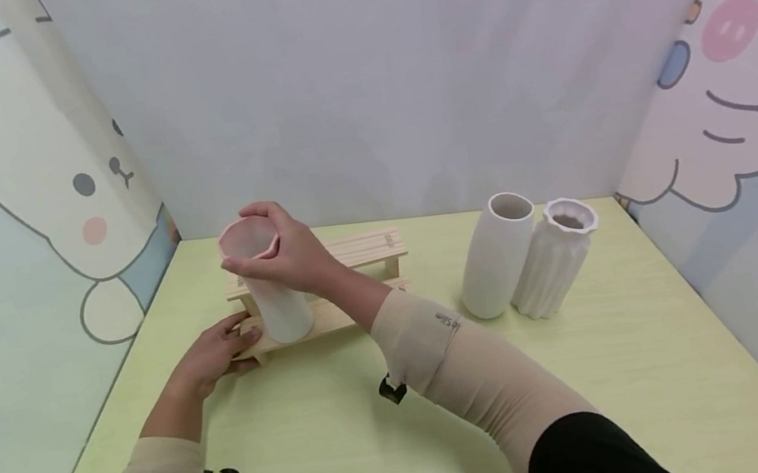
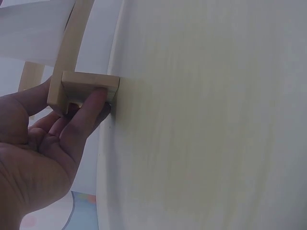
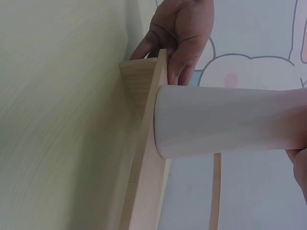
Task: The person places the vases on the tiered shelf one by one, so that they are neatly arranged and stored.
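My right hand (image 1: 290,248) grips the upper part of a white vase with a pinkish rim (image 1: 279,309), thumb on the near side and fingers round the far side. The vase stands upright on the lower step of a two-tier wooden rack (image 1: 332,316); in the right wrist view the base of the vase (image 3: 177,122) meets the board. At the rack's left end my left hand (image 1: 217,354) holds the lower step, thumb on top. From the left wrist view, its fingers curl round the end leg (image 2: 91,81) of the rack.
To the right stand two more white vases: a smooth tall one (image 1: 500,257) and a ribbed one with a scalloped rim (image 1: 554,260), close together and leaning in this view. The pale yellow-green table (image 1: 358,460) is bounded by a grey-white back wall (image 1: 353,89) and printed side panels.
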Available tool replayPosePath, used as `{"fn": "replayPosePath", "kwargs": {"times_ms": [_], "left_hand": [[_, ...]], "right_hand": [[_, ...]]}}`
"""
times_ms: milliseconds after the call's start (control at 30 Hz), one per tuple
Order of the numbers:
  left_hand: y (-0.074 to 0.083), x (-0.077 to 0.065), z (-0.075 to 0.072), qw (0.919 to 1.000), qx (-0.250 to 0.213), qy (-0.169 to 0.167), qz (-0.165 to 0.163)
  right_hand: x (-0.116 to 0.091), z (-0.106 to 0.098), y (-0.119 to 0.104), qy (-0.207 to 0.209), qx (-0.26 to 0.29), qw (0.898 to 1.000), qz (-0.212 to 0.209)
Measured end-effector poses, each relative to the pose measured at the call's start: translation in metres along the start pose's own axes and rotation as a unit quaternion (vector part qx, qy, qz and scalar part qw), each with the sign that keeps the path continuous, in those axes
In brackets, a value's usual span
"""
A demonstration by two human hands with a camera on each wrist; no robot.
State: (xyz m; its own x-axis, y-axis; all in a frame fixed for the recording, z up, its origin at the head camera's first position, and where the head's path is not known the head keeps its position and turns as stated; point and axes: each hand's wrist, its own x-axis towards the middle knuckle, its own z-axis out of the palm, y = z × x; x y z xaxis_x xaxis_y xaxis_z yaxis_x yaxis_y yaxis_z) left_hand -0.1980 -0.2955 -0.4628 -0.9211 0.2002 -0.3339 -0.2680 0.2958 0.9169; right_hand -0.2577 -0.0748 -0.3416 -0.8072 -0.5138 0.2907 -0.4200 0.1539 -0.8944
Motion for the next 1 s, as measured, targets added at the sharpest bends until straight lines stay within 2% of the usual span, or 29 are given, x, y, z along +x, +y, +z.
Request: {"fn": "replayPosePath", "kwargs": {"times_ms": [533,1000], "left_hand": [[0.001,-0.001,0.0,1.0,0.003,-0.001,0.001],[0.001,0.001,0.001,0.9999,0.011,0.001,-0.002]], "right_hand": [[0.0,0.004,0.002,0.002,0.01,1.0,-0.005],[-0.002,0.014,0.003,0.048,-0.001,0.999,-0.015]]}}
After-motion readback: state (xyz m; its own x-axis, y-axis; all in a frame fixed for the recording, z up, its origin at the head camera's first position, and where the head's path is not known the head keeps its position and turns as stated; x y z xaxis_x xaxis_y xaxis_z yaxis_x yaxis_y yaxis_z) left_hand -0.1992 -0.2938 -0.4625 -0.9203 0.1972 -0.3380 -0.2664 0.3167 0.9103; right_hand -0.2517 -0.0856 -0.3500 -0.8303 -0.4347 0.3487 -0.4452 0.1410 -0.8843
